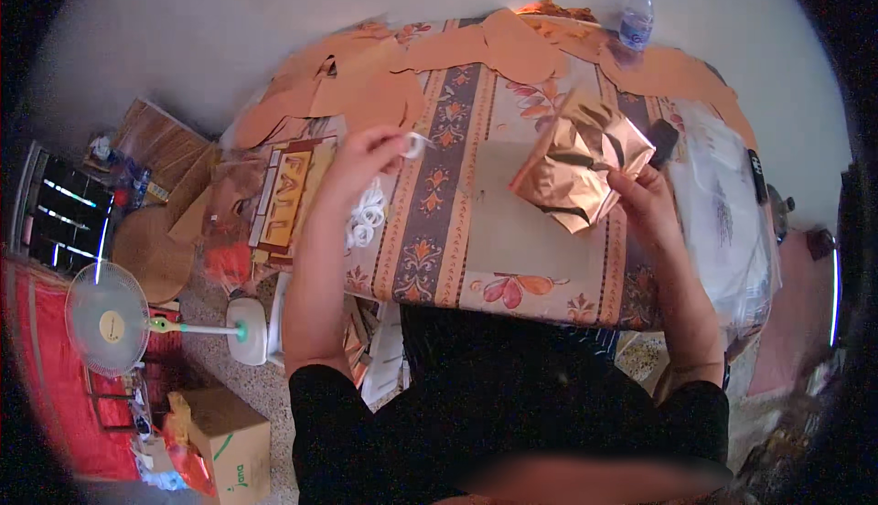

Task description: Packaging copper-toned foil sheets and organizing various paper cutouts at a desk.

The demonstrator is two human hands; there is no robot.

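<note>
White coil (413, 146) is pinched in left hand (373, 151); gold foil (578, 162) is grasped by right hand (646, 201). Both are held over table (506, 240), well apart, unjoined; loose coils (368, 219) are left there.

The person wears a black short-sleeved top (512, 386), forearms (315, 295), left hand (370, 153) and right hand (647, 205) bare

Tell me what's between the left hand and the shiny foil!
In the head view, the left hand pinches a white ring; from there to the shiny foil, you see tablecloth with a dark patterned stripe.
</note>
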